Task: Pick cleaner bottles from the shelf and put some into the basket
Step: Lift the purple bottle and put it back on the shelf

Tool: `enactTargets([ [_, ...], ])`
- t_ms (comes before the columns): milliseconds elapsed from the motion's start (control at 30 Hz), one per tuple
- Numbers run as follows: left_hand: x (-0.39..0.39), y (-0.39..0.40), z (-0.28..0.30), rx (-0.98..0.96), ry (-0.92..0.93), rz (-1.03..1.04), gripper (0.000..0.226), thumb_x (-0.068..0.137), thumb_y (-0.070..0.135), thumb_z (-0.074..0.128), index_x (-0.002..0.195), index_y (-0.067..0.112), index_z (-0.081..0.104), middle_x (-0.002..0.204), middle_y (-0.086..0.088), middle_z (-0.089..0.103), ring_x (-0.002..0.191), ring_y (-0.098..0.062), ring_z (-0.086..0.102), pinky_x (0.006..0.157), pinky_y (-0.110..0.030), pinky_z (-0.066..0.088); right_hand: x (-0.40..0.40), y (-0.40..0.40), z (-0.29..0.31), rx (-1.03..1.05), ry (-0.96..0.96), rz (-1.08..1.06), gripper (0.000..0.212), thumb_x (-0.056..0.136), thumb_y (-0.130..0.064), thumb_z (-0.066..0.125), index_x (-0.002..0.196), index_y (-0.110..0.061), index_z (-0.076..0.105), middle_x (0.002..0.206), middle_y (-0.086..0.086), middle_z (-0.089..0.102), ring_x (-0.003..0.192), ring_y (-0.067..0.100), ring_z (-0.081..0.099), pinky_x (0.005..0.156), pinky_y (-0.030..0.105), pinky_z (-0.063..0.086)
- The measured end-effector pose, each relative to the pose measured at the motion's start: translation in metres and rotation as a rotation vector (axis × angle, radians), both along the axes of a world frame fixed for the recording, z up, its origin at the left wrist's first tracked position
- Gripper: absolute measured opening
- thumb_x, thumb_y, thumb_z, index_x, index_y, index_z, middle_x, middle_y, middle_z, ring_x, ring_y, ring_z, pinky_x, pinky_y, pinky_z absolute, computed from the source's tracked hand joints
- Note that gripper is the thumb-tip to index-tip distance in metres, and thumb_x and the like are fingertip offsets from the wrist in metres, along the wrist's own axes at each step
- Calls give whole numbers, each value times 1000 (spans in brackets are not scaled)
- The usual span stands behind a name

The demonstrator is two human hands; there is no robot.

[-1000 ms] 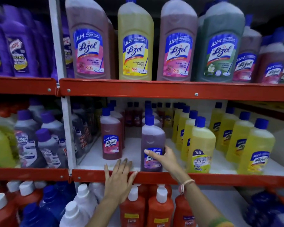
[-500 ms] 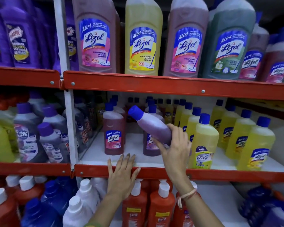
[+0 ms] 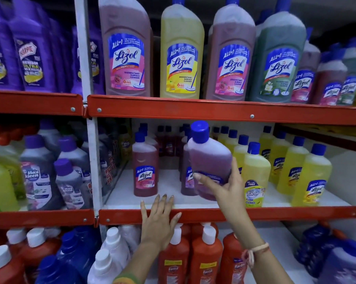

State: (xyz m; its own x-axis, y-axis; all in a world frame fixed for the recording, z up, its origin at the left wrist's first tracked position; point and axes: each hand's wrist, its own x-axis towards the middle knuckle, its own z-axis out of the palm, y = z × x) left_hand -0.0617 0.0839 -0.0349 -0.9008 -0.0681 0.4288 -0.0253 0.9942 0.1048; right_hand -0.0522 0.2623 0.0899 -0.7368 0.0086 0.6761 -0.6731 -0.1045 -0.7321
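My right hand [image 3: 226, 187] grips a purple cleaner bottle [image 3: 209, 158] with a blue cap, lifted off the middle shelf and nearly upright, tilted slightly left. My left hand [image 3: 158, 220] lies flat with fingers spread on the red front edge of the middle shelf [image 3: 275, 214], holding nothing. On that white shelf a pink bottle [image 3: 145, 171] stands to the left, another purple bottle [image 3: 186, 177] partly hidden behind the held one, and several yellow bottles [image 3: 255, 173] to the right. No basket is in view.
Large cleaner bottles [image 3: 181, 52] line the top shelf above a red rail [image 3: 214, 111]. Grey and green bottles [image 3: 39, 173] fill the left bay beyond a white upright [image 3: 94, 160]. Red and white-capped bottles [image 3: 205, 259] stand on the bottom shelf under my arms.
My right hand took the purple bottle from the shelf, tipped it leftward, then brought it nearly upright, higher and nearer to me. My left hand stayed on the shelf edge.
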Motion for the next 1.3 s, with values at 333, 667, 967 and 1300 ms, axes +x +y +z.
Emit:
enactTargets([
  [333,9,1,9,7,24,-19,64,83,55,23,116,19,64,121,-5,68,119,-25,58,112,-57,10,-18,-15,-19,-331,-303,757,62,51,-27,96,104,-10,69,94,9,77,87,21,73,82,37,59],
  [667,8,1,10,33,-9,0,75,93,53,-4,126,22,56,130,-2,62,123,-24,54,106,-59,14,-60,5,-11,-163,-328,592,66,49,-20,96,106,-12,65,96,8,77,89,21,73,72,32,61],
  [967,3,1,8,63,12,14,76,92,51,-8,131,25,51,136,-1,57,129,-22,48,108,-63,21,-103,2,-34,40,-501,408,89,45,-28,98,123,-16,56,106,8,76,97,26,72,73,32,60],
  [1300,-2,1,4,80,30,2,66,93,53,1,135,28,45,141,0,52,133,-22,42,107,-53,0,-107,-2,-53,50,-606,385,77,56,-20,88,124,-16,53,112,13,72,98,29,72,83,43,59],
])
